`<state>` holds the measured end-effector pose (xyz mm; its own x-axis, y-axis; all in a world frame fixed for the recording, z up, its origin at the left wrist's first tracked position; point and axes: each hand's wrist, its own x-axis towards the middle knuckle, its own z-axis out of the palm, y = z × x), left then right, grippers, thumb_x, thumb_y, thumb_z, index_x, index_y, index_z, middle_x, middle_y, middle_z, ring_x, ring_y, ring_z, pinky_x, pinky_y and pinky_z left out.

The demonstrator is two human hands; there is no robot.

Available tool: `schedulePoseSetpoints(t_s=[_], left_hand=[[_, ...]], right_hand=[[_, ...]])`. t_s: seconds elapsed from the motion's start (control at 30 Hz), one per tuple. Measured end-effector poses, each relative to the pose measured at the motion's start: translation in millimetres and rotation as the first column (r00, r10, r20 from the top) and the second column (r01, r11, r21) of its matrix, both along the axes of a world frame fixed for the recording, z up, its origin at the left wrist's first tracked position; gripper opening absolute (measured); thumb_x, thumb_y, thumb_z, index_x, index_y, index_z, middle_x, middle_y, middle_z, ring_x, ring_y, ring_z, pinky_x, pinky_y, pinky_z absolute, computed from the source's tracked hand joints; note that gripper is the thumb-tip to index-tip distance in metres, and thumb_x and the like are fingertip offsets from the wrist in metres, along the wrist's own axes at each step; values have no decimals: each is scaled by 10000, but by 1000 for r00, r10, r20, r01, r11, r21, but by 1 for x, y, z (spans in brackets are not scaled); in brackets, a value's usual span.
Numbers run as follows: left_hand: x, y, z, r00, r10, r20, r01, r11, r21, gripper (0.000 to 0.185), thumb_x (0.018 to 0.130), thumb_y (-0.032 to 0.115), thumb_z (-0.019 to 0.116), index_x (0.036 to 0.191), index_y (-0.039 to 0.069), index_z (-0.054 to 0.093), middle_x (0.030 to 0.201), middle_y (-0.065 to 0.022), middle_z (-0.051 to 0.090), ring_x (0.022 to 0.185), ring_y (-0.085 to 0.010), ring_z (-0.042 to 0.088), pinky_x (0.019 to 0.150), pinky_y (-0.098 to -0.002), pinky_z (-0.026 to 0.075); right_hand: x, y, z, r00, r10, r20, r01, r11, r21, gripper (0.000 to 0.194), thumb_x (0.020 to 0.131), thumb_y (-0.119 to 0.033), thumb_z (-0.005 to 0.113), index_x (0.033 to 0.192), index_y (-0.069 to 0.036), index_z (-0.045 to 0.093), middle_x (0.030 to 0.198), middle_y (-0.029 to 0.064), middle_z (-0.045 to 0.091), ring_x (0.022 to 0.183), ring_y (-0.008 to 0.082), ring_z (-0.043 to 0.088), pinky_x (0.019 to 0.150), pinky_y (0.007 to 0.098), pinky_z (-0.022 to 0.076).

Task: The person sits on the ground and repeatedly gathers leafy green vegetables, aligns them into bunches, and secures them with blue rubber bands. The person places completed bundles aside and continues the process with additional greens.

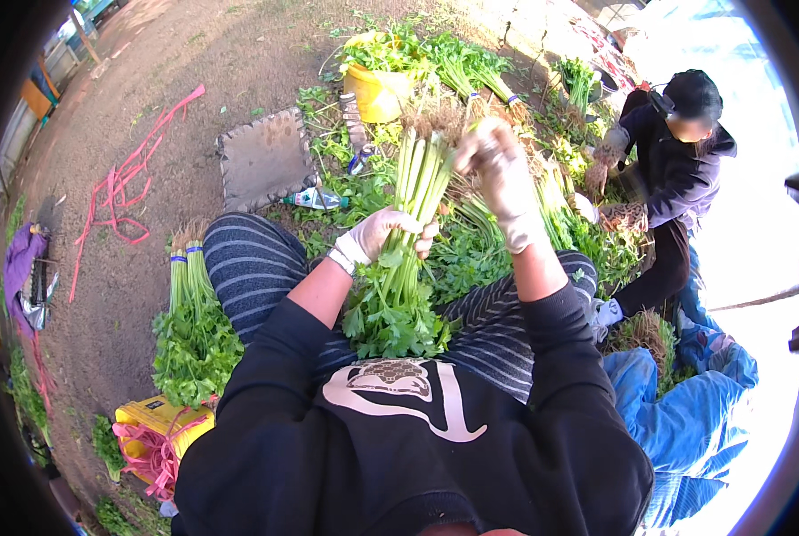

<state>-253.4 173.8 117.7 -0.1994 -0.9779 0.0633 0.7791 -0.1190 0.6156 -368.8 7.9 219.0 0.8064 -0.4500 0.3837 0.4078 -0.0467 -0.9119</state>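
A bunch of leafy celery stands roots-up in front of my chest, its leaves hanging over my lap. My left hand, in a pale glove, is wrapped around the stalks partway down. Beside the brown roots at the top is my gloved right hand. Its fingers are blurred, so I cannot tell whether they grip anything. Loose stalks and leaves lie on the ground between my knees. To my left rest tied celery bunches with blue bands near their roots.
A yellow bucket heaped with greens stands ahead, with banded bunches beside it. Nearby lie a grey mat and a plastic bottle. Pink ribbon trails across the soil. A yellow container holds more. Another person handles stalks at right.
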Motion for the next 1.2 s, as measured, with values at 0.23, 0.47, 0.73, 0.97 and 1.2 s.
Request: schedulePoseSetpoints(t_s=[0.23,0.47,0.73,0.97,1.2], left_hand=[[-5,3,5,998,-56,-17,55,998,-14,511,837,189,592,1298,14,458,879,-43,524,755,-158,548,734,-352,488],[-5,0,-4,992,-122,-8,122,991,55,518,953,321,525,1362,19,430,977,-57,548,823,-200,561,763,-366,487],[-3,3,3,995,-96,-11,96,994,52,558,952,315,540,1396,10,396,1021,-80,564,871,-210,581,794,-380,513],[1,3,-4,994,-78,-72,84,994,77,560,993,394,457,1399,13,397,1031,-88,571,861,-213,582,789,-386,517],[-1,-3,-15,993,121,10,-121,990,66,648,969,604,349,1305,66,485,1049,-128,639,859,-269,665,735,-387,573]], right_hand=[[10,-20,40,904,-427,-21,402,865,-302,239,913,-286,678,1068,-104,665,1075,32,675,948,150,606,856,304,483],[19,-17,-14,942,-301,-148,153,779,-608,254,851,-269,735,973,-53,683,1109,84,632,1017,208,586,893,338,461],[27,-14,-4,936,-5,-352,-41,991,-125,242,887,-271,716,973,-54,655,871,-12,654,819,69,574,777,236,460],[30,-4,-16,755,-606,252,451,200,-870,221,854,-239,720,1033,-119,668,1160,101,637,1075,236,593,918,369,461],[-17,42,-4,991,-100,-93,-84,97,-992,241,678,-266,774,883,-182,680,940,-7,629,1000,214,602,893,359,393]])
